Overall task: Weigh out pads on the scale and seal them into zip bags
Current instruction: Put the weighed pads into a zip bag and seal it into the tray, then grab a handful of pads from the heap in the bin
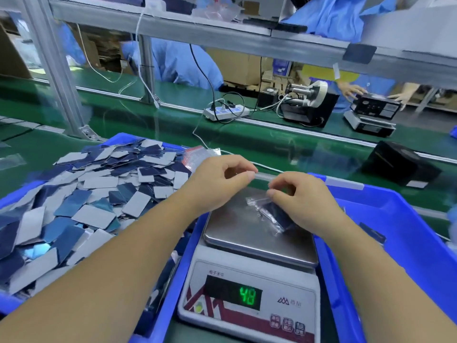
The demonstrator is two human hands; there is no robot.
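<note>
A white digital scale (pixel 249 290) with a steel pan (pixel 237 226) stands between two blue bins; its display reads 48. Above the pan my left hand (pixel 217 181) and my right hand (pixel 304 201) both pinch the top edge of a clear zip bag (pixel 269 214) that holds dark blue pads. The bag's lower end hangs down onto or just over the pan. A heap of blue and grey pads (pixel 81 204) fills the left blue bin (pixel 170 280).
A second blue bin (pixel 385 246) lies to the right of the scale. Spare zip bags (pixel 200 154) lie at the pile's far edge. Beyond are the green conveyor (pixel 247 139), a power strip (pixel 226 112), a black box (pixel 400 167) and people in blue coats.
</note>
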